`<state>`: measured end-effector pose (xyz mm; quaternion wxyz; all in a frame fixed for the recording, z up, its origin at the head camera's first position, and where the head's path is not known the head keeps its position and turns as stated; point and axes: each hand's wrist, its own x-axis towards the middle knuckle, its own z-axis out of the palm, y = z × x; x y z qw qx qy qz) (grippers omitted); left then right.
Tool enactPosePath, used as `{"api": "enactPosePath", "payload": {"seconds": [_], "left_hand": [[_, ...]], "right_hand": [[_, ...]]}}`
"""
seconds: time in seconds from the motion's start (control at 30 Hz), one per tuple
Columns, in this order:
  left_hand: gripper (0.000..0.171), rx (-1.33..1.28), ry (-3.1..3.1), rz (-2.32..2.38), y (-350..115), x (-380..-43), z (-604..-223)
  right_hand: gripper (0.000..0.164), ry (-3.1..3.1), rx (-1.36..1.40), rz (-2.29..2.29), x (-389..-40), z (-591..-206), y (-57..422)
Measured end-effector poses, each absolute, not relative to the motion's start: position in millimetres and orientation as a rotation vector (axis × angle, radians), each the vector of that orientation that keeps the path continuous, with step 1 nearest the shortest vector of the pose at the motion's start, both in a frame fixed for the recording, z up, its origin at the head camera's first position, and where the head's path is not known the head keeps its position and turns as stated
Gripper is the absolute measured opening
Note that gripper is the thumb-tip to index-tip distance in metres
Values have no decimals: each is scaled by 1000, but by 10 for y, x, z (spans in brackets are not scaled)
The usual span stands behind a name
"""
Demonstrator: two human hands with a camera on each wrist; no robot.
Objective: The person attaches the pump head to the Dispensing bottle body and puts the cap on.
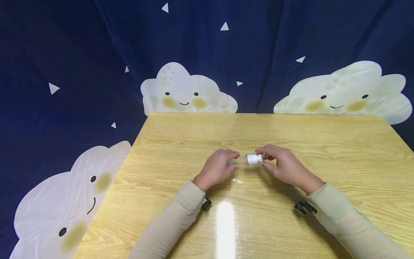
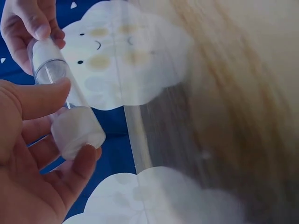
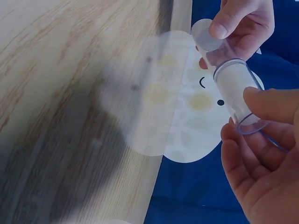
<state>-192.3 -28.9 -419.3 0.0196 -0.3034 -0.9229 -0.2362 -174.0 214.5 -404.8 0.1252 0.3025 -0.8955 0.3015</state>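
A slim, see-through plastic bottle [image 1: 254, 159] with white parts lies roughly sideways between both hands, above the table. My left hand [image 1: 216, 167] holds one end. In the left wrist view its thumb and fingers curl round the clear body and the white end piece [image 2: 77, 133]. My right hand [image 1: 286, 167] grips the opposite end, a clear sleeve [image 3: 237, 91] with white inside it, in the right wrist view. A rim crosses the bottle where that sleeve stops. Whether the sleeve is a separate cap, I cannot tell.
The wooden table [image 1: 155, 180] stretches beneath both arms, with a bright light reflection near its front. Behind it and to the left hangs a dark blue curtain [image 1: 200, 43] printed with smiling clouds and white triangles. Dark wrist mounts [image 1: 305, 208] sit under the sleeves.
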Motion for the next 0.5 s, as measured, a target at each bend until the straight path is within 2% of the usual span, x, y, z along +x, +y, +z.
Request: {"api": "enactPosePath", "payload": {"seconds": [0.5], "left_hand": [[36,-919,-2838,-756,-266,-1909,-4190]], "right_hand": [[36,-2618,811,941,-1759,-4076,2122]]}}
